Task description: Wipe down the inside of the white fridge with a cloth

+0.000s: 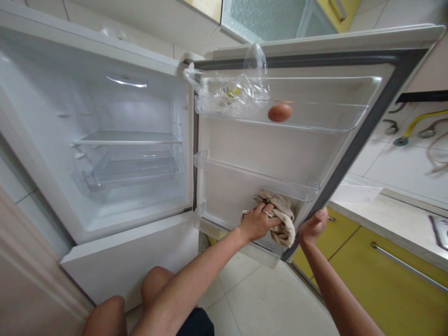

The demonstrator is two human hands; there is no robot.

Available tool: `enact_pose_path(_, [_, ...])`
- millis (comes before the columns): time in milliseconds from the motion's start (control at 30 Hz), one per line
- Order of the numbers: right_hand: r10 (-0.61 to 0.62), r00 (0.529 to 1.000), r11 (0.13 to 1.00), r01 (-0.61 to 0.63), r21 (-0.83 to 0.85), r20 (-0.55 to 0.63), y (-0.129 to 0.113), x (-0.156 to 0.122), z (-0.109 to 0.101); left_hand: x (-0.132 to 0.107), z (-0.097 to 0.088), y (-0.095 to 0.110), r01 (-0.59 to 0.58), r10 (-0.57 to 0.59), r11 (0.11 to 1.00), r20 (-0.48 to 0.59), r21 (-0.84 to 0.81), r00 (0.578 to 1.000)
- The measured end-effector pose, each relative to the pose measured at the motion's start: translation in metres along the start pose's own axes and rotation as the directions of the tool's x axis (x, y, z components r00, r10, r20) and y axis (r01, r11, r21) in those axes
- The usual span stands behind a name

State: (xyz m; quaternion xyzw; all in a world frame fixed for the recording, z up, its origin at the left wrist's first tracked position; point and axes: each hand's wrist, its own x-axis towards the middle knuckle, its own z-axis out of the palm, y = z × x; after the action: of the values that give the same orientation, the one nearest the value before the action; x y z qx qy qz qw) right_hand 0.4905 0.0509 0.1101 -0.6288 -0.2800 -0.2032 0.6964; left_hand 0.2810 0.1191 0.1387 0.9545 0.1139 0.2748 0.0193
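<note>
My left hand (258, 222) grips a crumpled beige cloth (285, 224) and presses it against the inner side of the open fridge door (259, 135), just above the lowest door shelf (257, 254). A ring shows on one of its fingers. Around the door's outer edge, low down, curls my right hand (314, 226); its fingertips are hidden behind the door. An egg (280, 112) and a clear plastic bag (238, 95) with something yellowish inside sit in the top door shelf. The clear middle shelf (259, 175) runs just above the cloth.
To the left stands the fridge compartment with a glass shelf (129, 136) and a clear drawer (136, 172). Yellow cabinets (381, 275) and a counter (395, 217) lie right of the door. Hoses and pipes (416, 128) show on the tiled wall.
</note>
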Motion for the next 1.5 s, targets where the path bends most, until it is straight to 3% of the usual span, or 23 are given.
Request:
enact_pose_path(133, [-0.011,0.999,1.0,0.011,0.003,-0.038,0.0,0.005,0.006,-0.018,0.0,-0.035,0.026,-0.024,0.999,0.074,-0.022,0.997])
enact_pose_path(233, [-0.003,0.999,1.0,0.004,0.002,-0.043,0.002,0.007,0.008,-0.034,-0.004,-0.057,0.159,-0.154,0.986,0.09,-0.051,0.984])
enact_pose_path(433, [0.012,0.998,1.0,-0.012,0.001,-0.058,0.004,0.008,0.009,-0.069,-0.027,-0.108,0.466,-0.468,0.883,-0.062,-0.049,0.881])
enact_pose_path(533, [0.02,0.998,1.0,-0.02,-0.005,-0.067,0.004,0.007,0.008,-0.08,-0.039,-0.128,0.598,-0.597,0.798,-0.232,-0.074,0.768])
enact_pose_path(667, [0.008,0.997,1.0,-0.009,-0.009,-0.077,0.003,0.006,0.006,-0.077,-0.05,-0.132,0.713,-0.723,0.667,-0.42,-0.215,0.549])
enact_pose_path(733, [-0.006,0.997,1.0,0.005,-0.002,-0.075,0.003,0.005,0.005,-0.07,-0.052,-0.126,0.729,-0.756,0.629,-0.434,-0.272,0.49])
enact_pose_path(767, [-0.012,0.997,1.0,0.012,-0.002,-0.076,0.003,0.005,0.005,-0.065,-0.053,-0.122,0.735,-0.767,0.617,-0.423,-0.28,0.483])
enact_pose_path(1000, [-0.025,0.996,1.0,0.024,-0.016,-0.09,0.004,0.001,0.003,-0.052,-0.034,-0.093,0.802,-0.812,0.579,-0.188,-0.144,0.552])
enact_pose_path(1267, [-0.028,0.995,1.0,0.028,0.0,-0.093,0.003,0.001,0.003,-0.058,-0.005,-0.067,0.704,-0.701,0.708,0.065,-0.054,0.71])
enact_pose_path(1400, [-0.025,0.996,1.0,0.024,-0.003,-0.09,0.001,0.0,0.003,-0.051,-0.005,-0.066,0.579,-0.56,0.811,0.181,-0.078,0.809])
enact_pose_path(1500, [-0.024,0.995,1.0,0.023,-0.009,-0.095,-0.001,-0.001,0.003,-0.037,0.004,-0.053,0.444,-0.392,0.885,0.29,-0.14,0.873])
